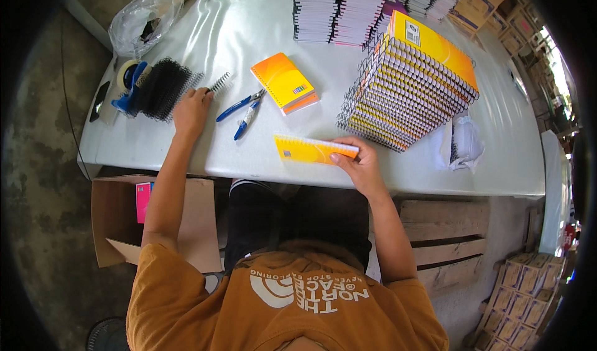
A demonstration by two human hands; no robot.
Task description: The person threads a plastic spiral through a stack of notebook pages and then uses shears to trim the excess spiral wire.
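Nearest to us, our right hand [359,164] grips a small yellow spiral-bound notepad [314,149] by its right end, thumb underneath and fingers curled over the top edge; the notepad sits at the near rim of the glossy white surface [261,27]. Taking that notepad as our landmark, a brown open cardboard box [118,223] with something pink inside stands on the floor below and to its left, and a stack of wooden pallets [444,239] lies below and to its right.

Left of the notepad and a little farther, our left hand [191,110] lies palm down on the surface, its fingers closed on the end of a black wire binding coil [217,85]. Between that hand and the notepad rest blue-handled pliers [244,110]. Just beyond the notepad lies an orange-and-yellow covered notepad [285,82], flat and apart from it. To the right of the notepad and farther back leans a tall slanted stack of yellow spiral notebooks [407,87], with crumpled white paper [463,144] near its foot.

Far left of the notepad we see a bundle of black binding coils [160,88] beside a tape roll in a blue dispenser [129,80], then a clear plastic bag [149,16]. Farthest beyond the notepad stand piles of unbound white-edged pads [348,6].
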